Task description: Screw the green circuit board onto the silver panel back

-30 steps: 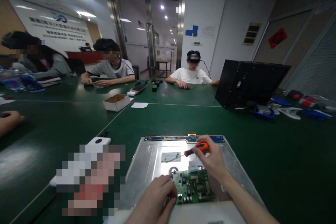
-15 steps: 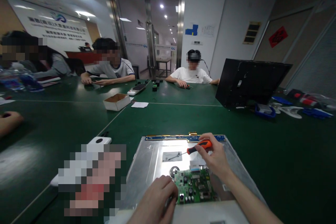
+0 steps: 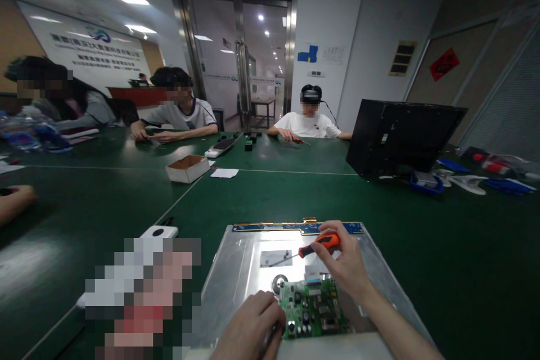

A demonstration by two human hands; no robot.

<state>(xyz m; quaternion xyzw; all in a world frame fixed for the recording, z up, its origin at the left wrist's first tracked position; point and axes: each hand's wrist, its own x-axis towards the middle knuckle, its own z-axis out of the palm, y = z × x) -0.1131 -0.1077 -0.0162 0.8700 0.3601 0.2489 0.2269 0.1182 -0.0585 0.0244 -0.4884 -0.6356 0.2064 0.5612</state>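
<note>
Best done slowly here: board pinned flat at its near-left corner, driver tip seated square in a screw head before any turn, light downward pressure, handle in line with the screw, loosened screws parked away from the panel edge.

Nearest the camera, left hand curled, fingers drawn together and pressed down on the near-left edge of the green circuit board; whether anything small sits pinched under the fingertips cannot be told. Just right and a little farther, right hand closed in a fingertip grip on the orange handle of a screwdriver, shaft slanting down and left, tip over a pale label on the metal back panel, apart from the board and not on any screw that can be made out. Board lying flat on the near middle of that silver panel, beside a round metal boss; narrow blue strip board along the panel's far edge. Left of the panel, a blurred-out patch and a small white device on the green table.

Farther out: open cardboard box and a paper slip mid-table, black monitor shell standing at right with blue and white parts beyond. At the far side, three other people seated at work, another person's hand resting at the left edge, glass double doors behind.
</note>
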